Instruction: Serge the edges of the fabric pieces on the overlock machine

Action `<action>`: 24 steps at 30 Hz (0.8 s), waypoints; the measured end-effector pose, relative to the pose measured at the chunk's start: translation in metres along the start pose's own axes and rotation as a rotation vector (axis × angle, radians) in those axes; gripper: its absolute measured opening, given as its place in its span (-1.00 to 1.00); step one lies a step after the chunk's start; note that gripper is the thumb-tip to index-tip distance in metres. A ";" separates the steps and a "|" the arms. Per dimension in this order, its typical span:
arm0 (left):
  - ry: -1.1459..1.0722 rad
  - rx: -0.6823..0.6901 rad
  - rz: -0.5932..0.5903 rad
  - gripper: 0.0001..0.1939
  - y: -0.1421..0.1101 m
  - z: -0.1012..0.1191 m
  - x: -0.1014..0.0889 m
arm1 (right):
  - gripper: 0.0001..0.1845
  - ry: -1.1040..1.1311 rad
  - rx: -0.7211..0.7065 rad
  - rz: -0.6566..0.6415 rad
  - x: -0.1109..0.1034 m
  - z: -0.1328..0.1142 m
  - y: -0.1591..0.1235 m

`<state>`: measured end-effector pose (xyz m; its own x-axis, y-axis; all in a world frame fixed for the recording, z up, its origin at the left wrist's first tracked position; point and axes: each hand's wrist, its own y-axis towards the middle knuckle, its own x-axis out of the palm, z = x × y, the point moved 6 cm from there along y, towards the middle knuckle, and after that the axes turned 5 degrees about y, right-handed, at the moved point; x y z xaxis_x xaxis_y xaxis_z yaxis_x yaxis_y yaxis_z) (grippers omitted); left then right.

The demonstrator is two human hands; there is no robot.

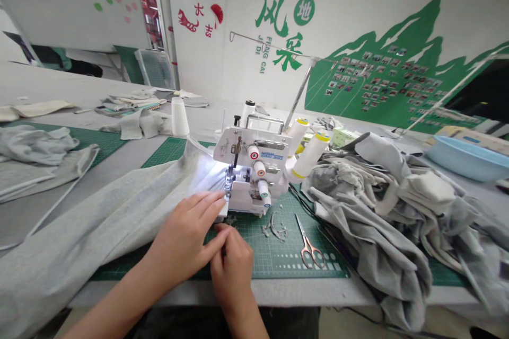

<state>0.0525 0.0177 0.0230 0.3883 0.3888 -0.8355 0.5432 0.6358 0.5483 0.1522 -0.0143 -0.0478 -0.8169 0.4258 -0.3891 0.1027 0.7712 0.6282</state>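
A white overlock sewing machine stands in front of me, its lamp lit over the needle area. A long piece of light grey fabric runs from the lower left up to the presser foot. My left hand lies on this fabric, fingers stretched toward the foot and thumb reaching across to my other hand. Just in front of the machine bed, my right hand is closed, its fingers curled. What it pinches, if anything, is hidden. Scissors lie to the right on the green cutting mat.
Fabric trimmings lie beside the machine. A large heap of grey fabric fills the right, near a blue basin. White thread cones stand behind the machine, and another thread cone is to its left. More folded cloth lies far left.
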 end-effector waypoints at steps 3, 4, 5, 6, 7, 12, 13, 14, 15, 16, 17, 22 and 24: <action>0.025 0.000 0.003 -0.60 0.000 0.006 0.001 | -0.70 0.020 0.003 0.001 0.000 0.000 0.000; 0.032 0.000 0.010 -0.60 0.000 0.008 0.001 | -0.70 0.027 0.006 0.002 0.000 0.001 0.000; 0.040 -0.001 0.019 -0.60 0.001 0.010 0.002 | -0.70 0.036 0.010 0.002 0.000 0.001 0.000; 0.048 -0.003 0.031 -0.60 0.001 0.012 0.002 | -0.70 0.044 0.016 0.001 0.000 0.002 0.000; 0.057 -0.007 0.043 -0.60 0.002 0.014 0.002 | -0.71 0.051 0.021 -0.002 0.001 0.002 0.000; 0.079 -0.028 0.078 -0.62 0.003 0.021 0.004 | -0.71 0.062 0.035 -0.014 0.001 0.003 0.001; 0.076 -0.033 0.077 -0.62 0.003 0.021 0.005 | -0.70 0.065 0.038 -0.016 0.001 0.003 0.001; 0.070 -0.039 0.076 -0.62 0.002 0.021 0.006 | -0.70 0.069 0.041 -0.018 0.000 0.002 0.002; 0.059 -0.049 0.072 -0.62 0.002 0.020 0.006 | -0.70 0.075 0.046 -0.024 -0.001 0.002 0.002; 0.044 -0.060 0.068 -0.62 0.002 0.020 0.006 | -0.70 0.080 0.053 -0.031 -0.002 0.001 0.003; 0.023 -0.070 0.064 -0.62 0.002 0.019 0.006 | -0.70 0.089 0.063 -0.041 -0.001 0.000 0.003; -0.119 -0.142 0.007 -0.69 0.006 0.011 -0.002 | -0.78 0.335 0.208 -0.087 0.027 -0.003 0.006; -0.176 -0.167 -0.021 -0.71 0.010 0.008 -0.006 | -0.75 0.405 0.229 -0.033 0.046 -0.005 0.011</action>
<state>0.0610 0.0165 0.0342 0.5098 0.2618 -0.8195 0.4278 0.7493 0.5055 0.1126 0.0118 -0.0554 -0.9729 0.2157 -0.0829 0.1590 0.8853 0.4371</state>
